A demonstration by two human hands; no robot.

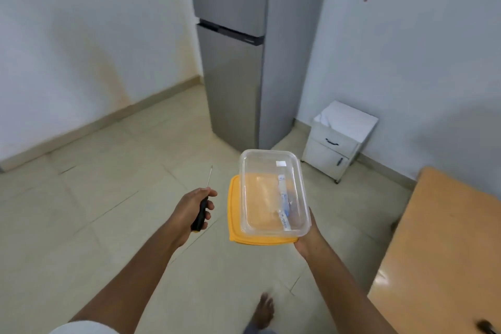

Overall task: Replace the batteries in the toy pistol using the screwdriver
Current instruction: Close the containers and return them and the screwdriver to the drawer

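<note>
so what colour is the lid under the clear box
Yellow-orange lid, stacked beneath the clear box; seen in the head view.

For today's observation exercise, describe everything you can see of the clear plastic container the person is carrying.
The clear plastic container is a rectangular tub with rounded corners and a thick rim, see-through, open on top. It sits level on its orange lid, which is stacked underneath, and the right hand holds both from below at the near right corner. Inside lie white, blue-printed batteries along the right side. A small white label shows at the far end.
</note>
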